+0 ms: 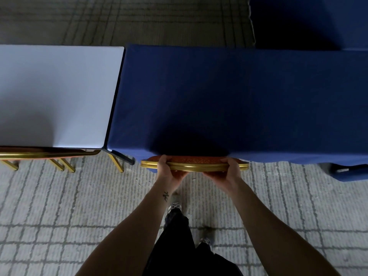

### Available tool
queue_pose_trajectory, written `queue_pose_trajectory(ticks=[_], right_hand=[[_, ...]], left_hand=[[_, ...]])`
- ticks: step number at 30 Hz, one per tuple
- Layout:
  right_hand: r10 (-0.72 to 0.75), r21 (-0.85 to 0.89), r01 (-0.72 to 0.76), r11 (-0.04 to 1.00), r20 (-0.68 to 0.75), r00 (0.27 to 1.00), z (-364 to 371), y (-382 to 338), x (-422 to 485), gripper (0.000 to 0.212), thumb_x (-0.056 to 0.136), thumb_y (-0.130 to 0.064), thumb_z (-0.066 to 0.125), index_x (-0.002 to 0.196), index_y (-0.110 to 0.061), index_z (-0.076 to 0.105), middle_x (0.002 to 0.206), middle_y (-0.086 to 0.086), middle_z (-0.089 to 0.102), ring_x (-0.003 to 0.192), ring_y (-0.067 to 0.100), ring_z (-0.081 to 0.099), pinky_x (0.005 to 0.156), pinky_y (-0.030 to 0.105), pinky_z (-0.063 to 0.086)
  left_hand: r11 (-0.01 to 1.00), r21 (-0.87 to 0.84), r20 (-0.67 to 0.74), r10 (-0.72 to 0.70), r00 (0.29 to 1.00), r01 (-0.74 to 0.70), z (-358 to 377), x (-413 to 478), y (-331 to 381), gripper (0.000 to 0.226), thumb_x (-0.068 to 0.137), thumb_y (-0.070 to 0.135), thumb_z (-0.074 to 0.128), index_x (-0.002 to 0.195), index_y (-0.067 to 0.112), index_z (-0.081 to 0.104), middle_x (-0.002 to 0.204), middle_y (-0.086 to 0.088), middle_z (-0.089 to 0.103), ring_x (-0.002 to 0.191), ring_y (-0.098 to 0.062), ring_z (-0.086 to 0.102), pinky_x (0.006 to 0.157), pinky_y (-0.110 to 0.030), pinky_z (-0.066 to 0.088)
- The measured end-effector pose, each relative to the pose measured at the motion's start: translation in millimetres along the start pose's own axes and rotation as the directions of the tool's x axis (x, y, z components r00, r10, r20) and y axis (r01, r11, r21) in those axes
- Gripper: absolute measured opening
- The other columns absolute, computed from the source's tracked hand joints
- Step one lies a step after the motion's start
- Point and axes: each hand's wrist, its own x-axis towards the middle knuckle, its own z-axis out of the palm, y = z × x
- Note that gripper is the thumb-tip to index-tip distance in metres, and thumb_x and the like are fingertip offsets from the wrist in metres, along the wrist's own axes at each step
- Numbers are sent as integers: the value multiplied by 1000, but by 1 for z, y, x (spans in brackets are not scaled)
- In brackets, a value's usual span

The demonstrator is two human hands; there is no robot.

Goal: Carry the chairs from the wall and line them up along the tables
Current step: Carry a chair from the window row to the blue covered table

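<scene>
We gripped the gold-framed, red-padded chair (pixel 197 163) by its top rail, left hand (pixel 169 169) and right hand (pixel 229 171) both curled round it, set apart for balance. Chair sat against the blue-clothed table (pixel 219 92), probably to align with the second gold-framed chair (pixel 49 155) at the bare white table (pixel 55 92).

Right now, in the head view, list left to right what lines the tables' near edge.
Gold-framed chair at the white table → left hand → right hand; both grip a second chair by its backrest.
</scene>
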Motion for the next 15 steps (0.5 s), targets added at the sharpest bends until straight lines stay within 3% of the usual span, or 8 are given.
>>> queue_pose_trajectory(ticks=[6,9,12,15], right_hand=[[-73,-54,73,996,4,997,-5,16,-17,36,101,-28,59,124,0,56,120,27,65,115,41,63,103,56,51],[-108,-128,109,986,17,994,-4,35,-26,47,102,-39,58,129,0,56,124,25,65,116,38,64,98,51,53],[-115,-193,124,973,58,992,-1,55,-34,50,102,-41,56,135,-3,56,131,22,65,120,35,64,95,47,53],[-96,-275,122,954,109,989,-1,70,-45,45,104,-37,54,134,-4,58,127,20,69,120,35,65,100,45,52]], left_hand=[[996,88,42,-14,999,10,-24,-12,4,55,92,50,70,127,9,58,122,-23,70,113,-40,68,106,-55,50],[988,157,78,-11,997,-2,-27,-22,-1,57,94,53,66,131,12,55,132,-22,63,121,-37,62,106,-52,49],[974,228,96,-32,995,9,-31,-36,-12,48,99,56,55,122,15,61,140,-18,59,134,-35,53,112,-48,44],[957,290,122,-18,992,-18,-35,-49,-22,59,101,57,50,146,19,47,144,-15,59,140,-34,49,110,-44,42]])
